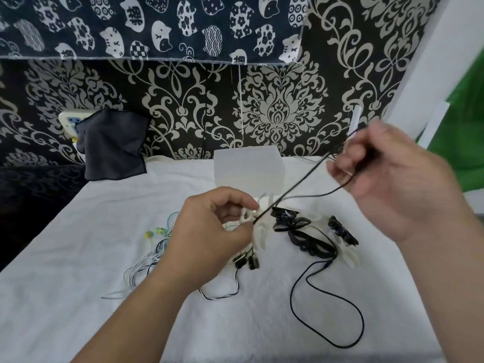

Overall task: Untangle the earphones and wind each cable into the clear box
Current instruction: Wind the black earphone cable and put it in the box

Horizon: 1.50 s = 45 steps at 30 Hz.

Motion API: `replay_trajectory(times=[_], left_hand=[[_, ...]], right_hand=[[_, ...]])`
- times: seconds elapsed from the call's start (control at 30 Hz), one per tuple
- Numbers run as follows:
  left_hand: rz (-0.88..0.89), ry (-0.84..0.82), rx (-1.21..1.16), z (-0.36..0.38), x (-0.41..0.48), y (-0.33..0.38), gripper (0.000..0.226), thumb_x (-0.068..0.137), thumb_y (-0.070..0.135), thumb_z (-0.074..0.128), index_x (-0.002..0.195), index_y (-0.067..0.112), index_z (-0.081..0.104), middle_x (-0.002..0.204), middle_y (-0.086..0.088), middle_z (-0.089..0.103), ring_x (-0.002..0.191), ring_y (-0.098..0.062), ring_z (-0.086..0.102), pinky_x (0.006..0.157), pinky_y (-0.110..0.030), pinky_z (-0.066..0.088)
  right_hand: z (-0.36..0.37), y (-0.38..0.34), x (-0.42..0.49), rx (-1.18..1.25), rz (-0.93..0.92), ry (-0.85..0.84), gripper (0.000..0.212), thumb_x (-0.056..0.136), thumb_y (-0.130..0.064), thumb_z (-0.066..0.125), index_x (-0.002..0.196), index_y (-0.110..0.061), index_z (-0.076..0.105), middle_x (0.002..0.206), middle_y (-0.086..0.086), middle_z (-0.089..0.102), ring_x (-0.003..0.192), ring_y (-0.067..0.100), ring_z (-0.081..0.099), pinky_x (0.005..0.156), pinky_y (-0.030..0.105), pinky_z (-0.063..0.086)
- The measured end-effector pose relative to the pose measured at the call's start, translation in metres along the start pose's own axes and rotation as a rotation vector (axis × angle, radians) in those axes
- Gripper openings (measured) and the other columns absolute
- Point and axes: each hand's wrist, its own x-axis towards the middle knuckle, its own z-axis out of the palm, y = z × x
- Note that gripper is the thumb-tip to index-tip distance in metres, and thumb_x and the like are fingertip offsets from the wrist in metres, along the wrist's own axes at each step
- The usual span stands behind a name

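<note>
White towel nearest, under everything. Left of centre on it: pale earphone tangle, untouched. Left hand pinching white winder, black cable meeting it there. Likely light, limp, slick, prone to kink if yanked; best taken close to winder, kept gently taut. Clear box far centre, apart from cable. Right hand raised and blurred, fingers curled round cable's far run.
</note>
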Motion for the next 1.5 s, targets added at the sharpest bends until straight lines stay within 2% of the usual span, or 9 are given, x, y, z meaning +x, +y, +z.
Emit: replay_trajectory(times=[0.37,0.57,0.8,0.93,1.03,1.17,1.3,1.4,1.5], left_hand=[[-0.096,-0.037,-0.062,-0.003,0.004,-0.006,0.025,0.079,-0.011,0.066,0.085,0.013,0.072,0.057,0.014,0.055,0.053,-0.005,0.049,0.053,-0.016,0.039],[-0.156,-0.038,0.001,-0.004,0.000,-0.009,0.032,0.080,-0.007,0.067,0.079,0.025,0.072,0.066,0.005,0.058,0.051,-0.014,0.051,0.050,-0.024,0.033],[-0.080,-0.045,0.038,-0.002,-0.002,0.000,0.031,0.077,-0.011,0.067,0.080,0.019,0.072,0.060,0.017,0.053,0.047,-0.001,0.048,0.051,-0.013,0.038],[-0.028,-0.073,0.048,0.002,-0.004,0.004,0.032,0.075,-0.012,0.069,0.078,0.020,0.072,0.061,0.018,0.055,0.055,0.000,0.051,0.057,-0.011,0.041],[0.002,-0.092,0.048,0.004,-0.004,0.005,0.031,0.074,-0.012,0.069,0.079,0.019,0.072,0.066,0.017,0.059,0.058,0.000,0.052,0.060,-0.010,0.042],[0.051,-0.080,0.028,0.005,-0.004,0.004,0.026,0.070,0.000,0.069,0.078,0.025,0.072,0.077,0.009,0.065,0.065,-0.003,0.056,0.065,-0.014,0.047],[0.044,-0.034,0.038,0.003,-0.004,0.002,0.030,0.070,-0.002,0.071,0.077,0.027,0.073,0.079,0.006,0.065,0.065,-0.002,0.055,0.065,-0.016,0.048],[0.035,-0.038,0.048,0.001,-0.002,0.000,0.036,0.073,-0.012,0.072,0.079,0.023,0.073,0.078,0.015,0.065,0.067,0.000,0.058,0.067,-0.011,0.046],[0.043,-0.070,0.056,0.002,-0.002,0.000,0.035,0.073,-0.014,0.071,0.080,0.021,0.073,0.083,0.014,0.067,0.073,-0.002,0.063,0.074,-0.013,0.049]], right_hand=[[-0.025,-0.016,0.009,0.204,-0.150,0.205,0.030,0.102,-0.031,0.046,0.075,-0.018,0.052,0.083,0.001,0.073,0.099,0.020,0.073,0.082,0.032,0.059],[-0.047,-0.003,0.019,0.032,0.034,0.447,0.033,0.104,-0.029,0.044,0.073,-0.019,0.051,0.066,-0.003,0.069,0.076,0.014,0.075,0.073,0.030,0.058],[-0.072,0.020,0.018,-1.035,0.169,0.679,0.019,0.081,-0.020,0.061,0.069,-0.005,0.064,0.079,0.022,0.068,0.060,0.029,0.058,0.063,0.032,0.041],[-0.057,0.027,0.010,-1.517,0.099,0.514,0.020,0.092,-0.034,0.060,0.101,-0.018,0.068,0.104,0.006,0.069,0.098,0.033,0.062,0.082,0.038,0.049],[-0.029,0.029,0.001,-1.169,-0.063,0.153,0.026,0.094,-0.042,0.061,0.113,-0.026,0.067,0.111,-0.013,0.070,0.108,0.007,0.062,0.088,0.023,0.045],[-0.006,0.043,-0.012,-0.782,0.281,-0.446,0.055,0.077,-0.074,0.062,0.114,-0.036,0.070,0.114,-0.010,0.073,0.118,0.005,0.061,0.108,0.036,0.037],[-0.012,0.041,-0.012,-0.776,0.483,-0.644,0.034,0.083,-0.044,0.069,0.093,-0.012,0.075,0.073,0.007,0.072,0.083,0.023,0.071,0.089,0.027,0.046],[-0.009,0.034,-0.014,-0.682,0.472,-0.560,0.020,0.085,-0.020,0.072,0.075,-0.004,0.066,0.048,-0.006,0.054,0.044,0.013,0.046,0.060,0.017,0.044],[-0.002,0.030,-0.013,-0.554,0.421,-0.406,0.021,0.083,-0.022,0.063,0.073,-0.003,0.066,0.045,-0.006,0.037,0.040,0.010,0.026,0.061,0.022,0.053]])
